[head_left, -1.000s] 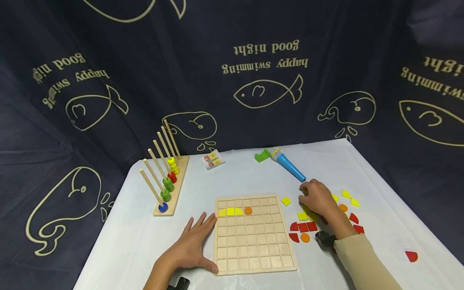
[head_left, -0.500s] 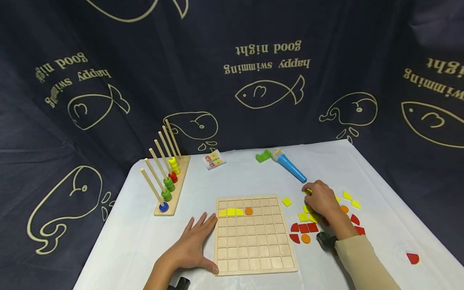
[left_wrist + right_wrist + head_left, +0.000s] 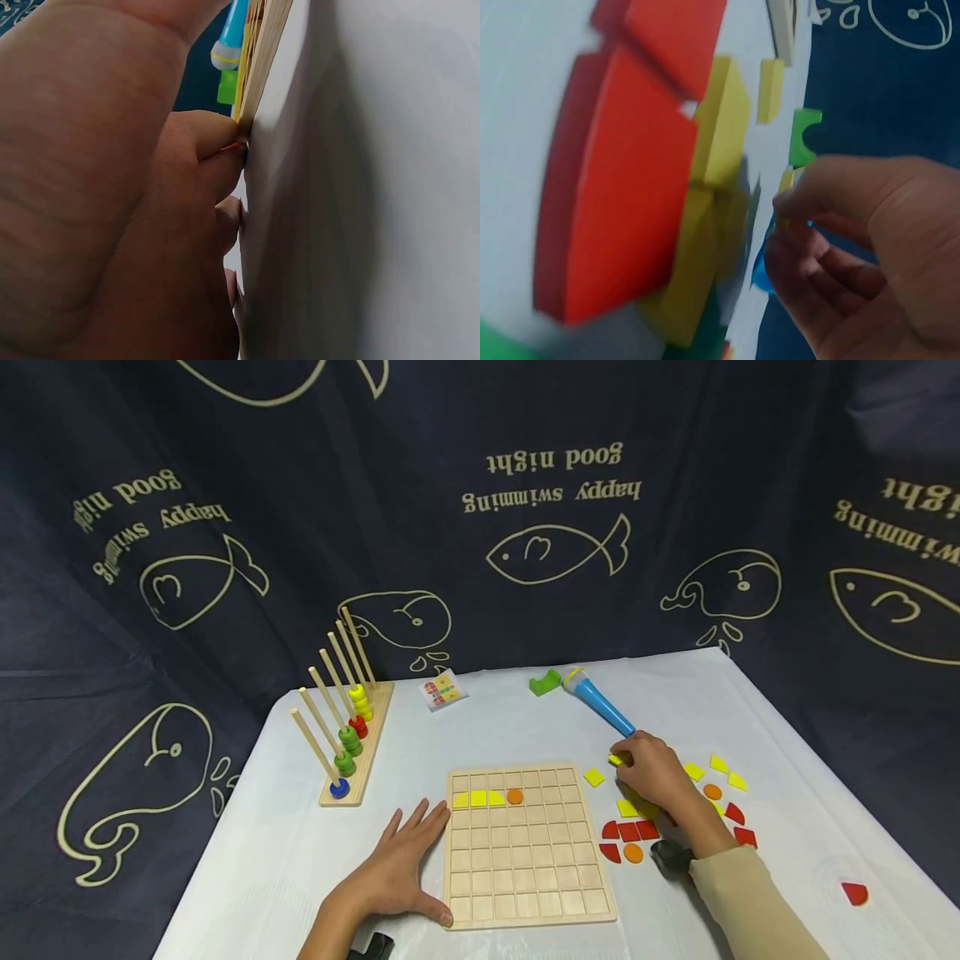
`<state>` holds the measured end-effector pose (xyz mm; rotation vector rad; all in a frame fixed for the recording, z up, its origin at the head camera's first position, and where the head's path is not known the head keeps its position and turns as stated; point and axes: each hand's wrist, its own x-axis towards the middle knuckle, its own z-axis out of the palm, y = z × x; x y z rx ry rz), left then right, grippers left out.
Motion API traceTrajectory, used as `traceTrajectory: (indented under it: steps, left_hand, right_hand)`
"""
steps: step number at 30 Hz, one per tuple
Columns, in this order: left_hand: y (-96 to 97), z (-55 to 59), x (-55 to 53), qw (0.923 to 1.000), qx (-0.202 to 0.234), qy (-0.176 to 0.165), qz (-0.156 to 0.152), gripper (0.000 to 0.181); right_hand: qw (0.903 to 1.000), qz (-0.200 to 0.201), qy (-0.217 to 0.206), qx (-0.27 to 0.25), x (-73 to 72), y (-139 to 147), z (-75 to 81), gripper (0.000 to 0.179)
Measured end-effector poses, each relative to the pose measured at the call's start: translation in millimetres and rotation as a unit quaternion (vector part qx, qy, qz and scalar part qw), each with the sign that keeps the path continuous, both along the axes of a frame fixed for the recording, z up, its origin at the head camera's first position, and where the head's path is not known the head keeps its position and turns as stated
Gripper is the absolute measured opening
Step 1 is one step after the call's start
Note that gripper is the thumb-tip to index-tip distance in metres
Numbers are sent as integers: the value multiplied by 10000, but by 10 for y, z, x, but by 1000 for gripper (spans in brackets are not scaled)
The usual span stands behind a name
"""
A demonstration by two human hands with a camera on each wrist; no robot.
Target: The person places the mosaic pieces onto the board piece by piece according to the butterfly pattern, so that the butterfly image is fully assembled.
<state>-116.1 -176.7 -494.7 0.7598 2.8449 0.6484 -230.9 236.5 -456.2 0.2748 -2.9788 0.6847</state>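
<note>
In the head view my right hand (image 3: 660, 772) pinches a small yellow tile (image 3: 616, 760) between thumb and fingers, right of the wooden grid board (image 3: 525, 860). The right wrist view shows that tile (image 3: 786, 180) only in part, at my fingertips. Spread fingers of my left hand (image 3: 401, 868) lie on the table along the board's left edge; its thumb touches the lower left corner. In one row of the board sit a yellow square (image 3: 477, 798) with a yellow curved piece on each side, then an orange disc (image 3: 514, 796).
Loose red tiles (image 3: 628, 832), yellow tiles (image 3: 594, 777) and orange discs (image 3: 633, 853) lie right of the board. Behind are a blue toy microphone (image 3: 600, 702), a green notched block (image 3: 545, 682) and a pattern card (image 3: 443, 690). A peg stand with beads (image 3: 367, 760) stands at left.
My right hand shifts slightly right, then back left with the yellow tile pinched, which now shows more clearly at the fingertips. The left hand and board stay put.
</note>
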Motion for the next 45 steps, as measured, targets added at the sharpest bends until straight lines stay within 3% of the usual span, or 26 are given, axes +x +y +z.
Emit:
traceTrajectory:
  steps: [10,27,35,45]
  left_hand:
    - [-8,10,8,10000,29,-25,-9,143]
    - [-16,-13,28,10000,14,-52,-3,144]
    - [-2,-4,19,10000,20,-71,20,144]
    - [6,10,13,10000,17,-58,20,143]
  right_hand:
    - [9949,979,51,-241,63,-220,4,27]
    - [9697,2437,106,-161,194,-795,34,24]
    - [9630,2687,-172,-84,215,-937,15,25]
    - [9606,2777,-19,-123,232,-953,-2,20]
